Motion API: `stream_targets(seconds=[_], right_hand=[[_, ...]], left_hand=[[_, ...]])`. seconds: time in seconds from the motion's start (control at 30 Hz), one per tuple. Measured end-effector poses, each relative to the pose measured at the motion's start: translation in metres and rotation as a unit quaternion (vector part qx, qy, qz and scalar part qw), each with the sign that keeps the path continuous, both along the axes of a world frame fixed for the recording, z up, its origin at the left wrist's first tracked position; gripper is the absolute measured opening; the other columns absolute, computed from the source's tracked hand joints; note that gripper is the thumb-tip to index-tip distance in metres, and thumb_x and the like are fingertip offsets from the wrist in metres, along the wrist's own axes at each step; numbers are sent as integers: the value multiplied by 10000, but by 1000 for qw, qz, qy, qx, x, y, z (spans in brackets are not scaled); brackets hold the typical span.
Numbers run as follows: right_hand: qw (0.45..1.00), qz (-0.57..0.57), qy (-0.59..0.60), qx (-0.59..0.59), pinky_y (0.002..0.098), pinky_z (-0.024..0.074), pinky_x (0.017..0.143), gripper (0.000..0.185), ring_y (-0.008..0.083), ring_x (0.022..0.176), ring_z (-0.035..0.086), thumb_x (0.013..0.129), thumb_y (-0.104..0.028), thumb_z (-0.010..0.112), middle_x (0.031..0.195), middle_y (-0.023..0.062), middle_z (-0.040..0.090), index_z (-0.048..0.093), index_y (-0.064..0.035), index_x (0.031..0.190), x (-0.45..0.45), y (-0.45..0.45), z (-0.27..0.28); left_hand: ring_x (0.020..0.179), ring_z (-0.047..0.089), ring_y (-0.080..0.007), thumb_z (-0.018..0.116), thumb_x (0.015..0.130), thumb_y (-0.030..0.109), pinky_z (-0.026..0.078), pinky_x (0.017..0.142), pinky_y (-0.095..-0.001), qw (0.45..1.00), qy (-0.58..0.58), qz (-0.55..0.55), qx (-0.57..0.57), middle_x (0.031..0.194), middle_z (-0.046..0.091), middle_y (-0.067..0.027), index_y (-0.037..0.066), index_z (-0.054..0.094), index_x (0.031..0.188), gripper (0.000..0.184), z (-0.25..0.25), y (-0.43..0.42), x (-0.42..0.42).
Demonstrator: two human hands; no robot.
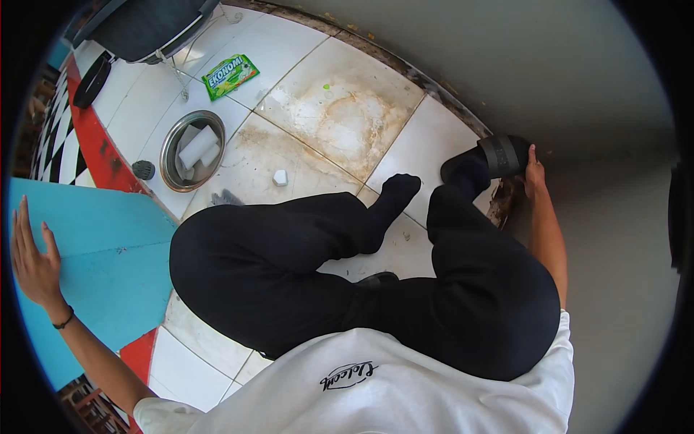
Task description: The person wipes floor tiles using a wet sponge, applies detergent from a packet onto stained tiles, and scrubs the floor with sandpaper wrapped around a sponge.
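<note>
My left hand is stretched out with its fingers apart, against a light-blue panel at the left. At the right, next to the grey wall, my right hand grips the end of a black slide sandal; some of its fingers are hidden. One black-socked foot is in that sandal, under its wide strap. My other foot wears only a black sock and rests on the tiles. Part of a second dark sandal shows beneath my legs.
A steel bowl with white blocks stands on the stained tiles. Nearby are a green "EKONOMI" packet, a white piece, a dark scouring ball and a grey scrap. A black tub is at the top left. The grey wall bounds the right.
</note>
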State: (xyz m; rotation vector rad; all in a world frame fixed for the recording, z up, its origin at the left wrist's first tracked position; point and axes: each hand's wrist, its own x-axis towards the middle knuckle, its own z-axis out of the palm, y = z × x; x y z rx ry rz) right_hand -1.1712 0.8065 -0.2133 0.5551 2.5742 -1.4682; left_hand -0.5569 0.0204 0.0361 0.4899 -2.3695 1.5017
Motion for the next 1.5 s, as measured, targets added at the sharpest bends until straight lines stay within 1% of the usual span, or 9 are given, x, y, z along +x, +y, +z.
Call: stream_targets(seconds=[0.2, 0.47, 0.67, 0.83, 0.97, 1.13, 1.23, 1.33, 1.5], right_hand=[[960, -147, -237, -6, 463, 493, 852, 849, 284, 1015, 630, 909, -723, 506, 1193, 156, 626, 504, 7, 1344, 60, 97, -155], [913, -163, -193, 321, 395, 514, 686, 881, 230, 889, 657, 897, -739, 504, 1082, 161, 649, 507, 44, 1301, 41, 115, -172], [980, 36, 58, 189, 333, 468, 490, 928, 173, 623, 619, 888, -718, 530, 973, 123, 660, 403, 33, 1418, -68, 38, 15], [849, 304, 212, 378, 291, 468, 717, 954, 142, 833, 578, 870, -750, 511, 1081, 106, 629, 317, -95, 1537, -128, -163, 144], [749, 493, 313, 313, 296, 446, 729, 765, 145, 795, 508, 970, -622, 481, 1023, 77, 578, 348, -111, 1523, -116, -299, 159], [705, 648, 217, 190, 351, 484, 760, 570, 193, 809, 563, 995, -475, 567, 910, 118, 611, 475, -43, 1356, 9, -410, 89], [593, 772, 170, 151, 400, 505, 777, 447, 288, 821, 630, 965, -411, 625, 886, 152, 645, 552, -52, 1221, 141, -450, 15], [510, 847, 108, 104, 445, 502, 926, 558, 355, 1082, 627, 919, -554, 601, 1143, 203, 635, 591, -66, 1190, 260, -496, -39], [619, 750, -37, 229, 427, 528, 935, 600, 330, 1127, 650, 904, -591, 594, 1184, 163, 677, 656, -54, 1166, 343, -565, -95]], left_hand=[[1273, 572, -125, 610, 965, 277, 478, 1040, -280, 1000, -2, -10, -11, 1375, 615, 33, 248, 535, 1434, 475, 4, 0, 3], [1253, 588, -123, 636, 949, 286, 490, 1019, -273, 999, 11, -12, -36, 1363, 626, 26, 251, 552, 1420, 480, 18, 13, -15], [1087, 664, -105, 710, 894, 358, 534, 847, -224, 996, -17, -51, -74, 1235, 691, 14, 254, 601, 1367, 496, 36, -1, -5], [764, 715, -88, 787, 820, 440, 492, 578, -151, 993, 2, -46, -111, 960, 760, 22, 181, 726, 1178, 446, 25, -36, 39], [787, 716, -91, 784, 818, 423, 510, 619, -159, 971, -75, -113, -195, 957, 757, 29, 181, 750, 1113, 383, 59, -20, 14], [974, 705, -115, 774, 826, 347, 533, 841, -225, 985, 2, -71, -155, 1088, 741, 32, 174, 726, 1160, 379, 46, 25, -25], [1014, 694, -96, 759, 828, 349, 533, 848, -222, 985, 14, -62, -159, 1121, 734, 55, 214, 718, 1185, 384, 43, 33, -33], [1060, 684, -102, 748, 842, 330, 533, 891, -231, 986, 36, -38, -156, 1155, 726, 53, 217, 712, 1200, 377, 34, 45, -40], [954, 711, -95, 743, 857, 368, 554, 806, -208, 988, 31, -25, -148, 1122, 739, 40, 229, 691, 1240, 411, 32, 33, -24]])
